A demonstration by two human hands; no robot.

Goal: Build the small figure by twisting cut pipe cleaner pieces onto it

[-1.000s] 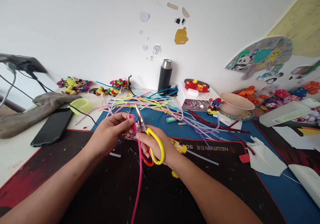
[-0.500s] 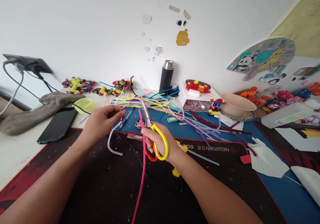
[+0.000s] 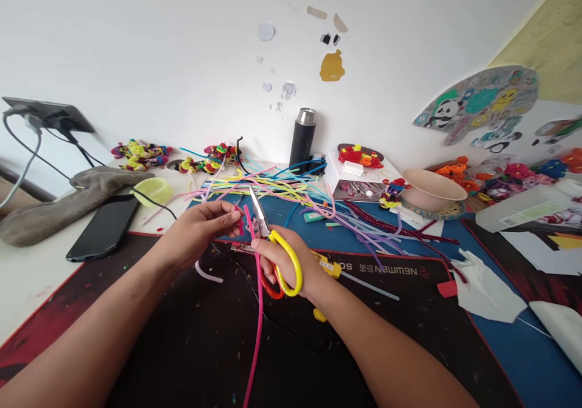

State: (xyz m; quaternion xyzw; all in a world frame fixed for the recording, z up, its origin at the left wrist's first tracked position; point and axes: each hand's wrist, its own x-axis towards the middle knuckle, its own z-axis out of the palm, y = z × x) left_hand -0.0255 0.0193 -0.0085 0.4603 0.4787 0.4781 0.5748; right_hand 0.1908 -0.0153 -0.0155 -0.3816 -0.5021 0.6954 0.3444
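Over the dark desk mat, my right hand [image 3: 284, 259] is closed around scissors [image 3: 290, 265] with yellow and red handles, their blades pointing up and away. The same hand pinches a long pink pipe cleaner [image 3: 257, 335], which hangs down toward the near edge, its top end beside the blades. Just to the left, my left hand [image 3: 211, 221] pinches a short pink pipe cleaner piece [image 3: 239, 221] between thumb and fingers. The two pink ends are close but apart. A curved pale lilac pipe cleaner [image 3: 208, 274] lies below my left hand.
A loose pile of coloured pipe cleaners [image 3: 277, 185] spreads behind my hands. Beyond it stands a black thermos [image 3: 302, 141]. On the left are a phone [image 3: 103, 229] and a yellow-green cup [image 3: 152, 191]. A beige bowl [image 3: 434, 188] sits at right.
My left hand has moved right, toward the scissors, with the short pink piece now showing more. My right hand, with scissors and long pink pipe cleaner, has shifted slightly left.
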